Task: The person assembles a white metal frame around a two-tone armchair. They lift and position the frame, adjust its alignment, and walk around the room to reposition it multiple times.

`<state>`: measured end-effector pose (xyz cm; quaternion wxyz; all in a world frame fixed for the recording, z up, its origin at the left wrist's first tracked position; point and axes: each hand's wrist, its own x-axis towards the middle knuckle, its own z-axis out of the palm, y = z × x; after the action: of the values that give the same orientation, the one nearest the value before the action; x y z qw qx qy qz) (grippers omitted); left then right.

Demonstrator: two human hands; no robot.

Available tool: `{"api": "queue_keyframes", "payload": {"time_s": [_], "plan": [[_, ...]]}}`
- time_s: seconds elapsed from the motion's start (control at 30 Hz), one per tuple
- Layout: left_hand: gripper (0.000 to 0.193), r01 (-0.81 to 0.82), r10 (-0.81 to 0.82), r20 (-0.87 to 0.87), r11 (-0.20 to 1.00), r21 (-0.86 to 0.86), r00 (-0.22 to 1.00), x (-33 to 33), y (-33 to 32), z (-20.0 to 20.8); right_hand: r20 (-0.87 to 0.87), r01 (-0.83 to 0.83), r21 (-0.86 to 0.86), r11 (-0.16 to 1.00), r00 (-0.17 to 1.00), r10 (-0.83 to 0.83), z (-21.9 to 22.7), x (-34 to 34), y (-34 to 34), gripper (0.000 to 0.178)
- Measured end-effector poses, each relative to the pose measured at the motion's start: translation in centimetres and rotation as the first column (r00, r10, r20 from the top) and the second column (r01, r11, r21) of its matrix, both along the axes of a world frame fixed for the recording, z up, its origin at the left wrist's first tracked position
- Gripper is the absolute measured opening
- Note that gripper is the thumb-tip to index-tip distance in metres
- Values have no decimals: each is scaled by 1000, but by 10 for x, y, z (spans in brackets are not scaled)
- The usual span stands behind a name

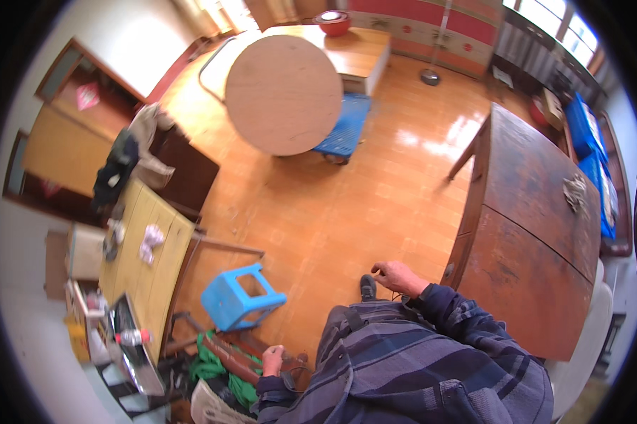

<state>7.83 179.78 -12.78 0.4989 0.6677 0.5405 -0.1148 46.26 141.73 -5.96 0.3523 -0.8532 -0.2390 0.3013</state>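
Note:
My right hand point(401, 278) is held in front of my body with its fingers curled in toward the thumb. Thin dark lines, perhaps a cord, show just beneath it; whether it grips them I cannot make out. Low on my left side, my left hand point(272, 360) is closed, and its inner side is hidden. Beside that hand lie a brown, worn wooden-looking piece point(231, 359) and a bunched green cloth point(207, 364). A blue plastic stool point(242, 300) stands on the floor beyond my left hand. The brown wooden desk point(523, 212) is to the right of my right hand.
A yellow slatted table point(138, 247) stands at left, with a crumpled cloth point(151, 244) and a red-capped bottle point(133, 337) near it. Ahead are a round wooden tabletop point(283, 95), a blue platform on wheels point(348, 127) and a red basin point(332, 25). A rag point(574, 193) lies on the desk.

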Motion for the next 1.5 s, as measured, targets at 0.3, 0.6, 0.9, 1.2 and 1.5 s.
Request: {"api": "queue_keyframes", "payload": {"time_s": [0.3, 0.6, 0.9, 1.2, 1.5], "plan": [[30, 328, -339, -76, 935, -133, 938, 227, 78, -48, -62, 274, -50, 960, 959, -277, -28, 81, -39, 33], [29, 779, -739, 292, 626, -33, 607, 427, 201, -75, -54, 437, -203, 876, 889, -455, -3, 213, 20, 36], [32, 836, -835, 78, 548, 25, 545, 728, 237, -40, -67, 466, -178, 867, 873, -483, 8, 315, 61, 32], [30, 958, -989, 149, 22, 287, -22, 999, 82, -30, -8, 714, -220, 664, 679, -734, -1, 387, -12, 34], [35, 963, -969, -90, 240, -121, 231, 1120, -5, -31, 1, 744, -120, 658, 662, -749, -23, 542, -125, 27]]}}
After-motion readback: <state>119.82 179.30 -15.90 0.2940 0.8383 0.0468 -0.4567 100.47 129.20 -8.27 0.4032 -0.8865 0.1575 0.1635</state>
